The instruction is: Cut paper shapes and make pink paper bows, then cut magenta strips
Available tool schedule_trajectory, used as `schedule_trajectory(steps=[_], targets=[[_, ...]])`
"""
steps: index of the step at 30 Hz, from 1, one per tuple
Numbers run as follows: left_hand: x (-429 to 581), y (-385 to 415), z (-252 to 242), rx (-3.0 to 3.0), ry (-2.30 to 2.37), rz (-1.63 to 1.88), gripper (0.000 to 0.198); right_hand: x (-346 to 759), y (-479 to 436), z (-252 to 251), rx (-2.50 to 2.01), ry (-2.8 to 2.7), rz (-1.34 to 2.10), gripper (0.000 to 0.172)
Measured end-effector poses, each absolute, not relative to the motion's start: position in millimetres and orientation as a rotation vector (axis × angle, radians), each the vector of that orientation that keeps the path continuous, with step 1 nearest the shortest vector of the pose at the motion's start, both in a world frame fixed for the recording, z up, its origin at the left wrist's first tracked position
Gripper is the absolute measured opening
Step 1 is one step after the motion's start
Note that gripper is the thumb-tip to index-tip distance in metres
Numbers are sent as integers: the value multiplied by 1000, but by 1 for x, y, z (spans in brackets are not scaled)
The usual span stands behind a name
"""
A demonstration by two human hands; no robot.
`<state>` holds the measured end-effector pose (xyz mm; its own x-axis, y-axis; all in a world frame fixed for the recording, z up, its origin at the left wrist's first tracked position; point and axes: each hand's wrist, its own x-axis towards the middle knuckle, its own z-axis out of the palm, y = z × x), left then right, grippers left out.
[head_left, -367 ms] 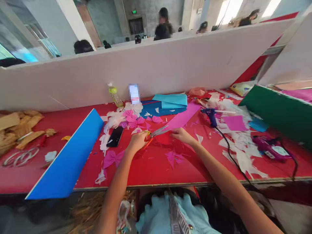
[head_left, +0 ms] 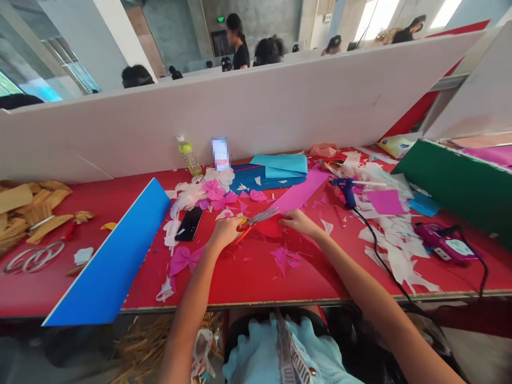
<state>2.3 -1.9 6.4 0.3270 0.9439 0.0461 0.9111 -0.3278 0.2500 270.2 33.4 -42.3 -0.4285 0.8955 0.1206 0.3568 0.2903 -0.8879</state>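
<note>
My left hand is wrapped round the handles of a pair of scissors, orange-red and yellow at the grips. Their metal blades point right, toward my right hand. That hand is closed in a pinch just beyond the tips; whatever is between its fingers is too small to make out. Just behind the blades lies a long strip of magenta paper. Magenta scraps are scattered in front of my hands. A pink paper bow shape rests by my left forearm.
A black phone, paper flowers and a bottle stand or lie to the left. At right are a glue gun with its cord, white scraps and a purple tool. Blue and green boards flank the space.
The scissor blades look closer together than before, with their tips slightly farther right. Both hands stay almost in place. Behind the partition, a standing person now appears farther left.
</note>
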Motion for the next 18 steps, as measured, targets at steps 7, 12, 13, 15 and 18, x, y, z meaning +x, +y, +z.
schedule_trajectory(steps=[7,12,13,15,18], targets=[[-2,1,3,2476,1697,225,39,273,36,-44,-1129,-1917,1125,23],[-2,1,-1,2460,1631,208,33,273,36,-43,-1116,-1912,1164,21],[-1,1,-1,2455,1632,223,32,273,36,-43,-1115,-1914,1161,21],[-1,1,-1,2439,1643,266,35,273,36,-43,-1120,-1915,1150,21],[-2,1,-1,2421,1659,299,41,273,36,-43,-1135,-1911,1133,22]])
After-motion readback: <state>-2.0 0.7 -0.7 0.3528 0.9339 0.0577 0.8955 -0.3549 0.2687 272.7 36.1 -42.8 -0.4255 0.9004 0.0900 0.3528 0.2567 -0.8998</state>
